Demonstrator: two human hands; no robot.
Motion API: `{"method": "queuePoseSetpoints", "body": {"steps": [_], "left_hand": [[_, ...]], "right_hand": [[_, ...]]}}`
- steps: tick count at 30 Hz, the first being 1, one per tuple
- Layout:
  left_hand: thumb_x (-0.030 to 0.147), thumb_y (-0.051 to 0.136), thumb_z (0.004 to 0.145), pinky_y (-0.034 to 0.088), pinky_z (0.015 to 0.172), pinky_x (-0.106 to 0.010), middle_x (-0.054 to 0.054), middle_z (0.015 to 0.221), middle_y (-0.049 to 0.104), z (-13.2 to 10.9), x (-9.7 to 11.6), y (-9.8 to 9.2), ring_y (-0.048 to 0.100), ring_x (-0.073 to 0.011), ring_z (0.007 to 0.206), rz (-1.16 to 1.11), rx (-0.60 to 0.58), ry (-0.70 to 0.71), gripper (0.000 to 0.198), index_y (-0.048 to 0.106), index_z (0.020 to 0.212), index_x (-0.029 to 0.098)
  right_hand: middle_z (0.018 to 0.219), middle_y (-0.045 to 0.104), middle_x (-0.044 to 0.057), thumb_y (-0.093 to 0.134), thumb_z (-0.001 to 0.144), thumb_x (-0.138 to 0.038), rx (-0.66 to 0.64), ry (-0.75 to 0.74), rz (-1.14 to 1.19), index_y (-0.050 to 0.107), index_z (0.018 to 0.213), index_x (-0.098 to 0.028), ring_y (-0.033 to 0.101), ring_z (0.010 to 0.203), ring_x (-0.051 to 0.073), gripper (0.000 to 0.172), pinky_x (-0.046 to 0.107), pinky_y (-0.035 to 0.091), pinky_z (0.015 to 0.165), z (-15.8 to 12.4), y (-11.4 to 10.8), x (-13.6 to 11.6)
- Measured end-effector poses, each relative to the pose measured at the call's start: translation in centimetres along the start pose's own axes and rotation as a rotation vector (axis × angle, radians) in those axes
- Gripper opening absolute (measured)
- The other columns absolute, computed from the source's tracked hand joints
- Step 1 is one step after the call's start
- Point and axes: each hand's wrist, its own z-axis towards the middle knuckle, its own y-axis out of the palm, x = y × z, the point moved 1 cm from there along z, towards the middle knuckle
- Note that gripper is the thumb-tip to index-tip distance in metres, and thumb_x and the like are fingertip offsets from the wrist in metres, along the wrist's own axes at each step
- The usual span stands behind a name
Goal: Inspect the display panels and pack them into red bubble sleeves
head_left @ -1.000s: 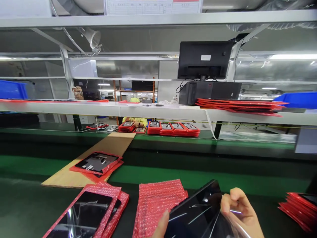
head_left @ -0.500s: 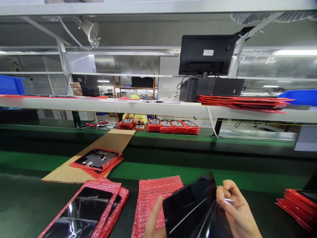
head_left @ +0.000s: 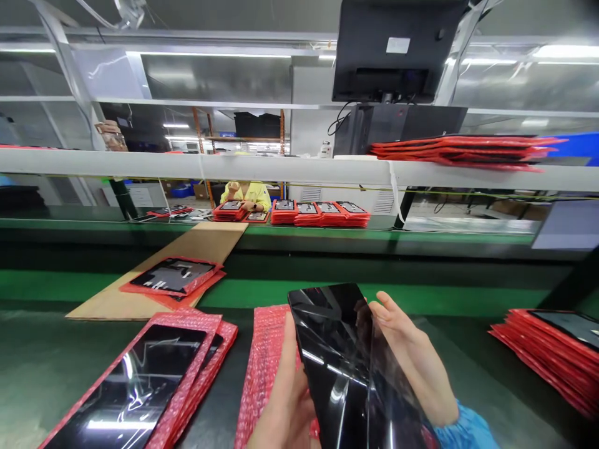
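My left hand [head_left: 283, 399] is closed around the left edge of a glossy black tablet screen [head_left: 327, 349], its thumb along the side. The screen is tilted up towards me and full of light reflections. At its upper right edge, my right hand [head_left: 414, 355] pinches a clear film [head_left: 388, 380] that lies creased over the screen's right part. The exact grip of those fingertips is partly hidden. Behind my left hand lies a stack of pink bubble-wrap bags [head_left: 264, 349]. To the left, another black screen [head_left: 145, 374] rests on pink bubble-wrap bags.
A wooden board [head_left: 103, 302] bridges towards the far bench, carrying bagged panels [head_left: 175, 276]. A red bag stack [head_left: 547, 349] stands at right. Beyond, a person in yellow [head_left: 255, 192] sits by several panel stacks [head_left: 322, 215]. A shelf [head_left: 281, 168] crosses above, with a monitor [head_left: 397, 50].
The view has tilted down. The screen has come up and to the left with my left hand. My right hand stays at its upper right edge, and the film lies flatter across it.
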Motion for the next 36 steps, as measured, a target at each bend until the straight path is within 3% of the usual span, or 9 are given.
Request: {"method": "queuePoseSetpoints", "body": {"steps": [5, 10, 13, 20, 28, 32, 36], "left_hand": [[0.059, 0.046, 0.085, 0.034, 0.102, -0.051, -0.003, 0.154, 0.025, 0.6, -0.6, -0.7, 0.041, -0.0321, 0.131, -0.016, 0.034, -0.097, 0.097, -0.037, 0.13, 0.04], [0.049, 0.068, 0.075, 0.034, 0.104, -0.046, 0.002, 0.153, 0.028, -0.3, -1.2, -0.5, 0.039, -0.0306, 0.132, 0.087, -0.199, 0.186, 0.104, -0.013, 0.139, 0.049], [0.04, 0.066, 0.079, 0.032, 0.105, -0.047, 0.002, 0.15, 0.035, -0.8, -1.4, -0.6, 0.035, -0.03, 0.135, 0.102, -0.271, 0.285, 0.089, 0.004, 0.142, 0.05], [0.03, 0.062, 0.08, 0.032, 0.104, -0.049, -0.001, 0.144, 0.043, -0.6, -1.0, -0.7, 0.029, -0.0313, 0.137, 0.04, -0.227, 0.303, 0.079, 0.018, 0.144, 0.044], [0.021, 0.063, 0.072, 0.039, 0.099, -0.038, 0.001, 0.136, 0.054, 0.7, -0.2, -0.6, 0.046, -0.0252, 0.125, 0.006, -0.099, 0.264, 0.084, 0.024, 0.143, 0.043], [0.017, 0.06, 0.07, 0.048, 0.087, -0.035, -0.001, 0.131, 0.057, 1.2, -0.1, -0.9, 0.058, -0.023, 0.11, 0.0, -0.028, 0.218, 0.088, 0.021, 0.145, 0.041], [0.015, 0.057, 0.072, 0.05, 0.069, -0.026, -0.002, 0.126, 0.06, 1.4, 0.1, -1.0, 0.063, -0.018, 0.094, 0.026, 0.0, 0.227, 0.085, 0.022, 0.145, 0.041]], "right_hand": [[0.064, 0.062, -0.005, 0.074, 0.052, -0.014, -0.008, 0.103, 0.183, 0.062, 0.087, -0.023, 0.065, 0.079, 0.018, 0.038, 0.031, 0.052, 0.087, 0.7, -0.3, 0.4], [0.056, 0.048, -0.009, 0.071, 0.049, -0.009, -0.084, 0.1, 0.264, 0.056, 0.076, -0.022, 0.059, 0.062, 0.011, 0.034, 0.027, 0.051, 0.092, 1.1, 0.0, 0.2], [0.057, 0.045, -0.01, 0.069, 0.05, -0.007, -0.115, 0.116, 0.31, 0.055, 0.077, -0.021, 0.056, 0.058, 0.008, 0.034, 0.027, 0.048, 0.099, 1.2, 0.0, 0.3], [0.055, 0.045, -0.01, 0.064, 0.048, -0.006, -0.125, 0.137, 0.361, 0.052, 0.075, -0.023, 0.061, 0.069, 0.012, 0.034, 0.035, 0.04, 0.108, 2.0, -0.3, 0.9], [0.054, 0.044, -0.01, 0.062, 0.046, -0.005, -0.078, 0.136, 0.373, 0.053, 0.07, -0.02, 0.058, 0.063, 0.009, 0.03, 0.022, 0.053, 0.086, 2.7, -0.4, 1.1], [0.065, 0.054, -0.005, 0.064, 0.053, -0.004, -0.052, 0.095, 0.344, 0.055, 0.066, -0.02, 0.063, 0.075, 0.012, 0.023, 0.023, 0.053, 0.083, 3.0, -0.7, 1.8], [0.067, 0.055, -0.004, 0.065, 0.059, -0.002, -0.054, 0.065, 0.304, 0.051, 0.059, -0.019, 0.062, 0.072, 0.011, 0.022, 0.023, 0.052, 0.084, 3.0, -0.6, 1.8]]}}
